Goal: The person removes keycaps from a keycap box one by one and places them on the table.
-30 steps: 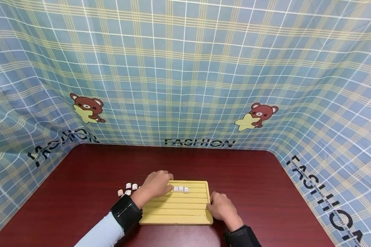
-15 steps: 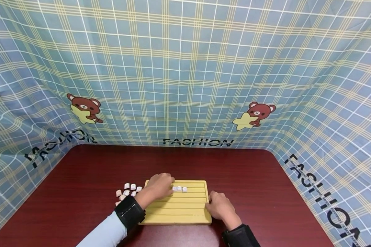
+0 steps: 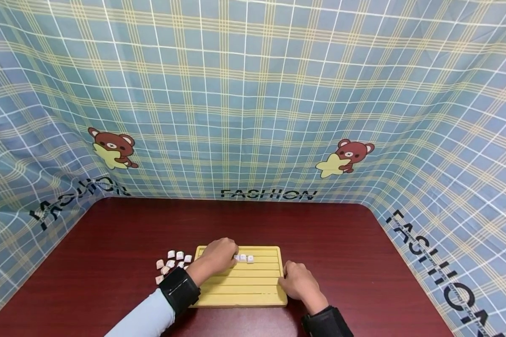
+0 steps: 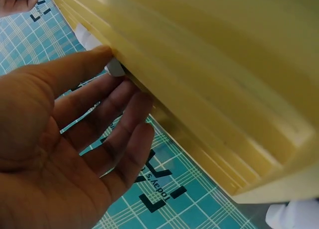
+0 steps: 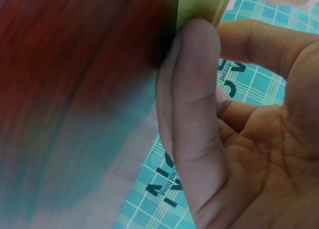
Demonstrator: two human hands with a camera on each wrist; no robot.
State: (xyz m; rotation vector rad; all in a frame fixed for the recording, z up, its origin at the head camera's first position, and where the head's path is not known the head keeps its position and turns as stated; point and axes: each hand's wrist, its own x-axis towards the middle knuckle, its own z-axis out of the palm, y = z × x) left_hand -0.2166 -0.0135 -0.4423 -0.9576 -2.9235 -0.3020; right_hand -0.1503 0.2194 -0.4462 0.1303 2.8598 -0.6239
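Note:
A yellow ridged tray [image 3: 244, 281] lies on the table in front of the person. Over its upper left part is the left hand [image 3: 220, 255], thumb and index finger pinching a white keycap [image 4: 115, 68] at one of the grooves. Beside those fingertips, a short row of white keycaps [image 3: 243, 258] sits in the same groove. On the other side, the right hand [image 3: 300, 283] grips the tray's right edge between thumb and fingers; the right wrist view shows the tray's corner [image 5: 202, 7] between them.
Several loose white and pinkish keycaps [image 3: 170, 263] lie on the dark red table [image 3: 130, 229] left of the tray, partly hidden by the left wrist. A plaid curtain [image 3: 244, 117] with bear prints encloses the table's back and sides.
The left hand shifts slightly right and nearer along the groove, close against the keycap row. More loose keycaps show beside its wrist. The right hand keeps its grip on the tray.

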